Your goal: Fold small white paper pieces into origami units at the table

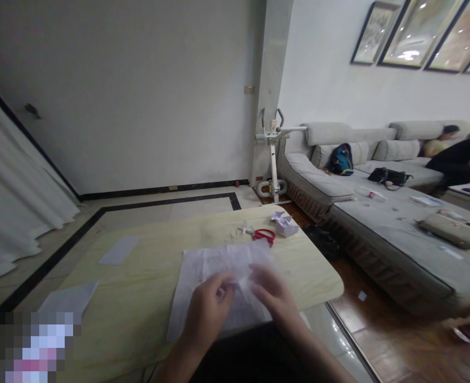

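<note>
Both hands are over the table (139, 303), close to its near edge and above a large, creased white sheet (205, 260). The left hand (210, 302) has its fingers curled in, pinching a small white paper piece (244, 289). The right hand (273, 287) sits on the piece's other side, fingers bent and narrowly spaced; blur there means I cannot tell whether it grips the paper or only touches it.

The large sheet runs from the near edge towards the middle of the table. Beyond its far edge lie red-handled scissors (263, 234), blades pointing left. Just right of them, near the table's far right corner, stands some folded paper (286, 225). Towards the left edge are two flat papers: one pale sheet (119, 250) nearer the far left corner, and another sheet (70, 299) closer to the person.
</note>
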`<move>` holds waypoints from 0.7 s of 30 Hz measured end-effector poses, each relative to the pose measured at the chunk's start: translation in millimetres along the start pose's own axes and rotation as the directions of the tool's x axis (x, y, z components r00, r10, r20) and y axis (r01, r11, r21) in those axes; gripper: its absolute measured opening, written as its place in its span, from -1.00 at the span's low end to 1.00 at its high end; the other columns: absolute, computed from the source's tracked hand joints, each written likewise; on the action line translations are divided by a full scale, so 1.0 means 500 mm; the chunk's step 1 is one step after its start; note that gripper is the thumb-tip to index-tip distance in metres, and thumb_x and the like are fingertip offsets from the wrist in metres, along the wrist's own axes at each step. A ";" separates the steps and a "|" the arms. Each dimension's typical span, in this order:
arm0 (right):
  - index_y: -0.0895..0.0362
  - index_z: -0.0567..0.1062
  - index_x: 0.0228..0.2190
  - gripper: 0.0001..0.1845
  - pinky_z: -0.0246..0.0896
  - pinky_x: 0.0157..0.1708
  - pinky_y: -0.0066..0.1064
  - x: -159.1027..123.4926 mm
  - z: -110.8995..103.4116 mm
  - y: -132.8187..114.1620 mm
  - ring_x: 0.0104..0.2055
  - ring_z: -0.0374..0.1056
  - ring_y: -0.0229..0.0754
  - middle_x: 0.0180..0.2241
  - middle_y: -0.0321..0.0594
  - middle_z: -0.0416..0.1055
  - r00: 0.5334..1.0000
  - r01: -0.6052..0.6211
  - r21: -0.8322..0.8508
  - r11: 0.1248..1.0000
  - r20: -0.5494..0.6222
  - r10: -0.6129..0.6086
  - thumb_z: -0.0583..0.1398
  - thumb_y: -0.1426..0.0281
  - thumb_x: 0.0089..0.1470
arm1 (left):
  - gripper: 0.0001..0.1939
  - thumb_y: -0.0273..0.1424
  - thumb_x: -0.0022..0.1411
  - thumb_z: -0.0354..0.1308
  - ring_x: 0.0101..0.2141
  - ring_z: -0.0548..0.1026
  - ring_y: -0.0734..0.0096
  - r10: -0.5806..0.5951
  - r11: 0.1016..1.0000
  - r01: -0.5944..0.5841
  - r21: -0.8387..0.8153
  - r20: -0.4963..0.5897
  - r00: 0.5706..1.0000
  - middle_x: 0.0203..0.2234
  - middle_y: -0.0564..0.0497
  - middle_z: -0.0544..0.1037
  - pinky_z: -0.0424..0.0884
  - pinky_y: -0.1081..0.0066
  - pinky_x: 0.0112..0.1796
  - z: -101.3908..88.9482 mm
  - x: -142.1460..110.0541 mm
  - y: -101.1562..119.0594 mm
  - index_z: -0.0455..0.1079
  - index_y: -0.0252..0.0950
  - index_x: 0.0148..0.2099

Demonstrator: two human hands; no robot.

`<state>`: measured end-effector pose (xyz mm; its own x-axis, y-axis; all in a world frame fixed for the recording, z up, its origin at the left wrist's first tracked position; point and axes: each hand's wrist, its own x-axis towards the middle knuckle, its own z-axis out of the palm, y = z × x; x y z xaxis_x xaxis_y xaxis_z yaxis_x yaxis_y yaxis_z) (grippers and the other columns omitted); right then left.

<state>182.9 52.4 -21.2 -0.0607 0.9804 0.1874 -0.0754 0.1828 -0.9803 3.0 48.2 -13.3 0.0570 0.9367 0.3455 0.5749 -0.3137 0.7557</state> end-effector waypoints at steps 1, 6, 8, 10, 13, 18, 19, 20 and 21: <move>0.04 0.50 -0.08 -0.60 0.29 -0.30 -0.34 -0.004 0.000 -0.002 -0.33 0.35 -0.17 -0.28 -0.22 0.45 0.997 0.079 -0.066 0.995 0.007 -0.079 0.31 0.39 -0.03 | -0.79 -0.48 0.18 0.10 -0.42 0.56 0.31 0.012 0.999 -0.010 0.045 -0.030 0.999 -0.35 0.02 0.65 0.47 0.37 -0.34 0.002 -0.003 -0.005 0.51 -0.20 -0.17; 0.01 0.41 -0.01 -0.47 0.33 -0.18 -0.31 -0.021 0.012 -0.009 -0.23 0.34 -0.15 -0.11 -0.17 0.35 0.925 0.372 -0.278 0.886 0.188 -0.330 0.28 0.54 -0.04 | -0.78 -0.49 0.16 0.09 -0.43 0.56 0.29 0.067 0.994 -0.053 0.093 -0.146 0.987 -0.34 -0.01 0.65 0.50 0.34 -0.34 0.010 -0.020 -0.013 0.49 -0.24 -0.17; 0.02 0.41 -0.03 -0.53 0.33 -0.18 -0.33 -0.023 0.018 -0.008 -0.22 0.35 -0.15 -0.13 -0.17 0.35 0.914 0.399 -0.302 0.866 0.206 -0.349 0.25 0.57 0.00 | -0.79 -0.48 0.18 0.07 -0.42 0.57 0.30 0.052 0.998 -0.047 0.035 -0.162 0.985 -0.35 -0.01 0.65 0.51 0.35 -0.35 0.013 -0.027 -0.011 0.48 -0.24 -0.17; 0.03 0.43 -0.08 -0.60 0.34 -0.19 -0.35 -0.023 0.021 -0.006 -0.20 0.35 -0.15 -0.16 -0.18 0.38 0.911 0.410 -0.308 0.858 0.180 -0.371 0.21 0.58 0.03 | -0.81 -0.47 0.20 0.06 -0.41 0.58 0.32 0.016 0.998 -0.025 -0.055 -0.146 0.989 -0.35 0.00 0.64 0.52 0.38 -0.35 0.017 -0.035 -0.010 0.46 -0.25 -0.17; 0.03 0.47 -0.13 -0.66 0.35 -0.22 -0.38 -0.021 0.022 -0.003 -0.19 0.38 -0.14 -0.20 -0.19 0.44 0.908 0.419 -0.300 0.857 0.151 -0.391 0.18 0.57 0.06 | -0.84 -0.43 0.25 0.06 -0.39 0.59 0.33 -0.050 0.984 0.030 -0.177 -0.106 0.993 -0.34 0.00 0.62 0.52 0.38 -0.33 0.023 -0.044 -0.012 0.44 -0.25 -0.15; 0.05 0.50 -0.18 -0.74 0.37 -0.21 -0.38 -0.022 0.021 0.008 -0.22 0.43 -0.14 -0.24 -0.21 0.52 0.936 0.351 -0.312 0.883 0.103 -0.336 0.18 0.53 0.09 | -0.86 -0.36 0.29 0.09 -0.40 0.59 0.36 -0.080 0.959 0.052 -0.280 -0.090 0.993 -0.36 0.04 0.59 0.52 0.40 -0.34 0.030 -0.053 -0.016 0.42 -0.24 -0.13; 0.05 0.51 -0.18 -0.75 0.37 -0.20 -0.37 -0.023 0.021 0.010 -0.22 0.44 -0.14 -0.24 -0.20 0.53 0.942 0.336 -0.315 0.888 0.093 -0.323 0.18 0.52 0.09 | -0.86 -0.35 0.29 0.09 -0.41 0.59 0.37 -0.079 0.956 0.050 -0.290 -0.088 0.993 -0.36 0.05 0.58 0.52 0.40 -0.34 0.031 -0.054 -0.017 0.42 -0.24 -0.13; 0.05 0.51 -0.18 -0.75 0.37 -0.20 -0.37 -0.024 0.020 0.012 -0.21 0.44 -0.13 -0.23 -0.20 0.53 0.945 0.326 -0.316 0.891 0.087 -0.314 0.17 0.52 0.09 | -0.86 -0.35 0.30 0.09 -0.41 0.59 0.37 -0.077 0.954 0.049 -0.295 -0.082 0.994 -0.37 0.05 0.58 0.51 0.40 -0.34 0.031 -0.054 -0.017 0.42 -0.23 -0.13; 0.06 0.52 -0.18 -0.75 0.38 -0.19 -0.36 -0.025 0.020 0.013 -0.20 0.45 -0.12 -0.23 -0.19 0.54 0.947 0.321 -0.315 0.893 0.084 -0.311 0.17 0.51 0.09 | -0.86 -0.35 0.30 0.09 -0.41 0.59 0.37 -0.074 0.954 0.048 -0.297 -0.075 0.994 -0.37 0.06 0.58 0.51 0.40 -0.33 0.030 -0.055 -0.017 0.42 -0.23 -0.13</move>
<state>173.2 40.7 -29.3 -0.1178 0.8652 0.4873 0.2269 0.5012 -0.8350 9.2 27.5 -37.5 -0.0472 0.9429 0.3297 0.3081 -0.3003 0.9027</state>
